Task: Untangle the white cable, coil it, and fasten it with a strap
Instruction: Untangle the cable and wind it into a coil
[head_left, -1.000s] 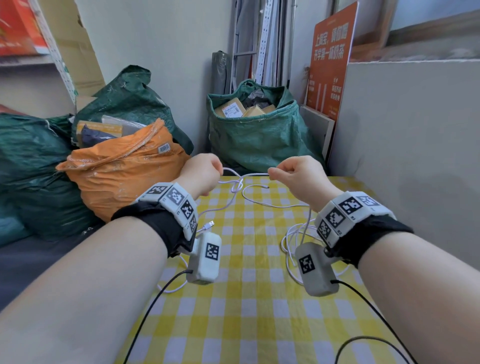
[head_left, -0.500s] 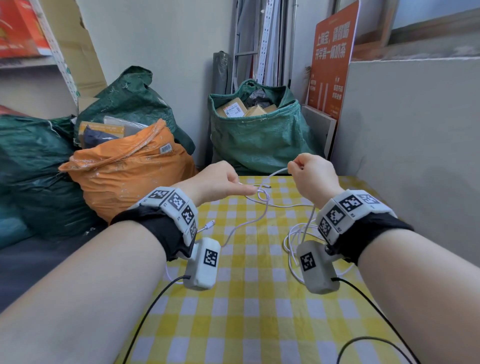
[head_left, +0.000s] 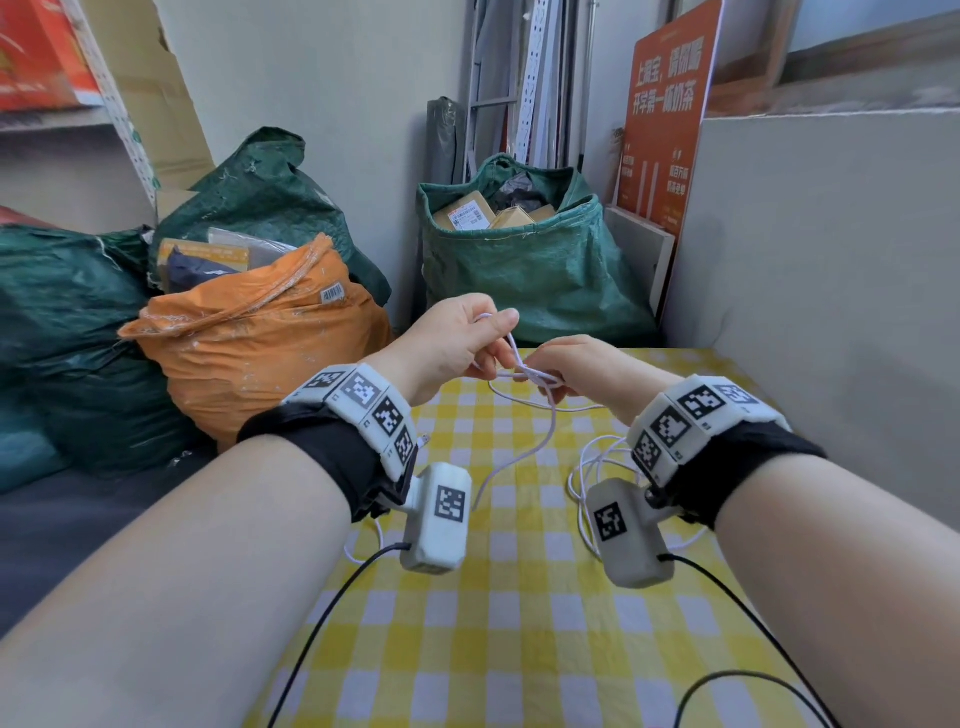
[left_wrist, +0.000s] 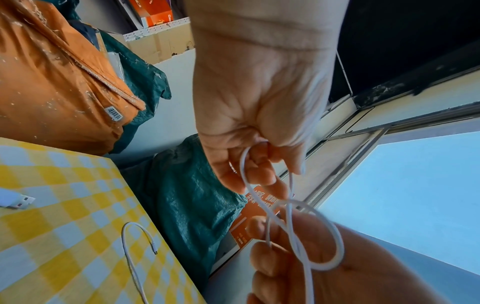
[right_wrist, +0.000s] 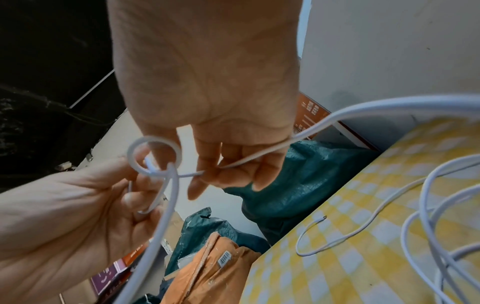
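Pinching the white cable (head_left: 537, 415) in both hands (head_left: 452, 343) (head_left: 582, 371), I see checked tablecloth (head_left: 519, 649), green sacks (head_left: 530, 270), orange bag (head_left: 249, 343).

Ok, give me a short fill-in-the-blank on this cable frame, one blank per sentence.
1. Both hands hold the white cable above the ____ checked tablecloth.
2. Between the left hand and the right hand the cable forms a small ____.
3. Left of the table sits an ____ sack.

Missing: yellow; loop; orange
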